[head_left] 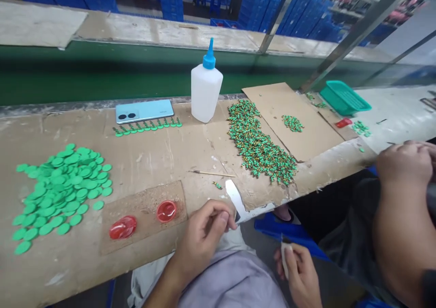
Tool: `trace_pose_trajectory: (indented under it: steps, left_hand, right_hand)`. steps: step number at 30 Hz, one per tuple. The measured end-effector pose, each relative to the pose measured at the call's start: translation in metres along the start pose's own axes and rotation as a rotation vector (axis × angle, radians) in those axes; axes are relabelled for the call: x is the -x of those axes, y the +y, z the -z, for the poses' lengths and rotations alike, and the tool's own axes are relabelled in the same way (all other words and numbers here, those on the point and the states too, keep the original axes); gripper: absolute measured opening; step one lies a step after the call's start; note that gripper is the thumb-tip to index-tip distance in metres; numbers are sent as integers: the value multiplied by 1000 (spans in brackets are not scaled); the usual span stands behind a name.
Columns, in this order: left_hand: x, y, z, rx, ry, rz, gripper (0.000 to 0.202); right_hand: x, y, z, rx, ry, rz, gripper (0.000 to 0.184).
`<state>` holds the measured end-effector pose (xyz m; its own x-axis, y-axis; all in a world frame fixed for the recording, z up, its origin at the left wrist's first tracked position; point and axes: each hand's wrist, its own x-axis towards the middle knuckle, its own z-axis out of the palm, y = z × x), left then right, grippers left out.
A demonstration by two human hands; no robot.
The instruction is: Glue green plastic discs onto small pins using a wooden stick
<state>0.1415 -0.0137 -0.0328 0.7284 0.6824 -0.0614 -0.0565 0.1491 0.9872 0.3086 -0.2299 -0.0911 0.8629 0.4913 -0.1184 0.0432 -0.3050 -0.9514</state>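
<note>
My left hand point(204, 235) is at the table's front edge, fingers curled and pinching the lower end of a white paper strip point(234, 198) that lies on the cardboard. My right hand point(299, 271) is lower, over my lap, closed on a small white piece point(285, 258). A tiny green part point(217, 185) and a thin wooden stick point(211, 174) lie just beyond the left hand. A heap of small green and gold parts point(260, 146) spreads to the right of them.
Green discs point(61, 190) are piled at the left. Two red caps point(143, 219) sit on a brown card. A white glue bottle with blue nozzle point(206, 87), a phone point(145, 111) and a row of green pieces point(146, 127) stand further back. Another person's arm point(402, 199) is at right, near a teal tray point(344, 98).
</note>
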Motion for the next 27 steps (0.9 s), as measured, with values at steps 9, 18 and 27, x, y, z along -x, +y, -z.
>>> trace_pose_trajectory:
  steps: [9, 18, 27]
  left_hand:
    - [24, 24, -10, 372, 93, -171, 32]
    - [44, 31, -6, 177, 187, -458, 7]
    - [42, 31, 0, 54, 167, -485, 8]
  right_hand:
    - [-23, -113, -31, 254, -542, 651, 17]
    - [-39, -178, -73, 301, -756, 1178, 22]
    - [-26, -170, -74, 285, -736, 1071, 21]
